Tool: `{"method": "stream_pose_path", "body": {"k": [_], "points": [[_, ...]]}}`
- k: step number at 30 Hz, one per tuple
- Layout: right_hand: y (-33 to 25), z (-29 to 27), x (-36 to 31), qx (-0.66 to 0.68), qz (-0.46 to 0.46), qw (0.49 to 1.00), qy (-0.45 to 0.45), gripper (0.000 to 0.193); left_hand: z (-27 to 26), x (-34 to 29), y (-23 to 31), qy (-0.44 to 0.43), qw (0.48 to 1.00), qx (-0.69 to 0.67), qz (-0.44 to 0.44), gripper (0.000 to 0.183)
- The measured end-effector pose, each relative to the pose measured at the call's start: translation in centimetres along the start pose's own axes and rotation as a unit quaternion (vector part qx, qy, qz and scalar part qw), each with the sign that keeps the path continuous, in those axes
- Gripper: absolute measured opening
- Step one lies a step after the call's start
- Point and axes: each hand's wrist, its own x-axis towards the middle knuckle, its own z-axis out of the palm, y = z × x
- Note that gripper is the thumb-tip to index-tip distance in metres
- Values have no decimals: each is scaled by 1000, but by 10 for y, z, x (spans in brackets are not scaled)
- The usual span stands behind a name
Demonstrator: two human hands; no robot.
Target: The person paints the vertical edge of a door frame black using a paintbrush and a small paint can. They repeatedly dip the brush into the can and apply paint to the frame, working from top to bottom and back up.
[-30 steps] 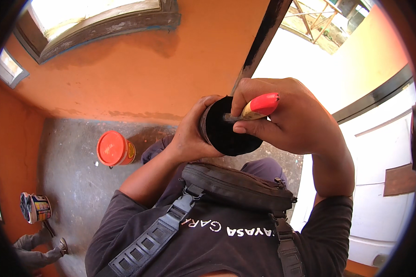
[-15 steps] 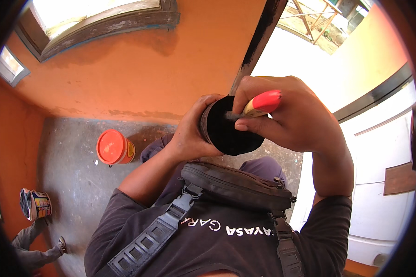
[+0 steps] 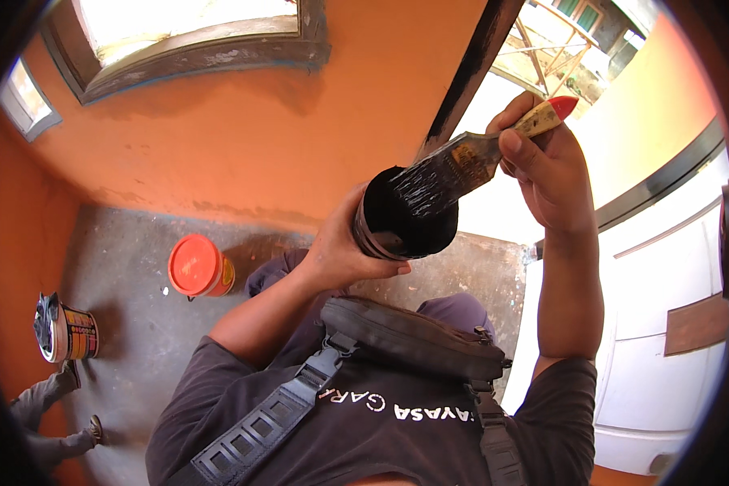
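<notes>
My left hand (image 3: 338, 245) is wrapped round a dark cylindrical paint can (image 3: 374, 240), its mouth facing up at me. The inside of the can is coated black. Pinched by its handle in my right hand (image 3: 547, 162) is a paintbrush (image 3: 476, 159) with a wooden handle and a red tip. Its metal band is smeared with old paint. Wet black bristles slant down over the can's mouth, the brush lying at a tilt across the rim. How much paint is in the can is too dark to tell.
A bucket with a red-orange lid (image 3: 195, 265) stands on the grey floor (image 3: 142, 356). Further left is a white paint pail (image 3: 65, 331) beside another person's legs (image 3: 53, 413). An orange wall (image 3: 219, 146) and a part-blackened door frame (image 3: 470, 73) rise ahead; a white door (image 3: 664, 275) is at right.
My right hand has lifted up and to the right, drawing the brush out of the can so its black bristles show. My left hand still holds the can, now tilted a little.
</notes>
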Motion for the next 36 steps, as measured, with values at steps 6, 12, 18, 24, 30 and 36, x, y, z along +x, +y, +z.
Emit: {"method": "stream_pose_path", "body": {"k": [6, 12, 18, 24, 30, 36], "points": [[28, -16, 1, 162, 43, 986, 6, 21, 0, 5, 3, -9, 1000, -24, -6, 102], [48, -11, -9, 209, 71, 970, 102, 18, 3, 17, 0, -17, 996, -68, -54, 101], [60, 1, -8, 331, 81, 935, 102, 14, 3, 29, 8, 9, 994, -104, -23, 83], [53, 7, 4, 396, 32, 899, 187, 10, 3, 41, 16, 28, 993, -113, -10, 80], [42, -28, 54, 339, -249, 874, 242, 7, -8, 45, 10, -4, 992, -129, 19, 82], [19, -42, 90, -103, -456, 777, 420, 25, -18, 24, 8, 35, 992, -121, 2, 82]]}}
